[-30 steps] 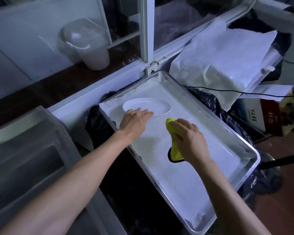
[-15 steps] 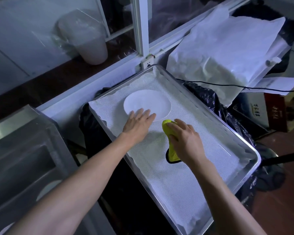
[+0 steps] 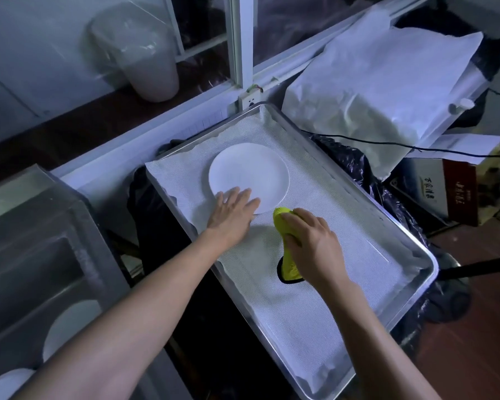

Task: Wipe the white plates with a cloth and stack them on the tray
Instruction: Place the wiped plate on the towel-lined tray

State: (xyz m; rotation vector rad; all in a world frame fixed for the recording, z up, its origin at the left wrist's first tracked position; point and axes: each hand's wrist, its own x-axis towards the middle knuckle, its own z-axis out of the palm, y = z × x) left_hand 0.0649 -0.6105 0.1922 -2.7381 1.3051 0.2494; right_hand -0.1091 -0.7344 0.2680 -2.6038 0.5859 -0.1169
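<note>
The metal tray (image 3: 410, 301) is lined with a white mesh sheet (image 3: 315, 313). A white plate (image 3: 248, 171) is laid flat on the sheet at the tray's far end. The left hand (image 3: 231, 215) is extended palm-down, fingers straight, fingertips resting on the plate's near edge. A yellow cloth (image 3: 286, 226) is gripped by the curled right hand (image 3: 315, 246) just beside the plate.

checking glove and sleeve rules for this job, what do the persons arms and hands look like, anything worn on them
Both arms are bare from the bottom edge of the picture up to the hands: no sleeves show. The left hand and the right hand wear no gloves, and no watch, bracelet or ring shows on the sides facing the camera. No markings show on either arm.
</note>
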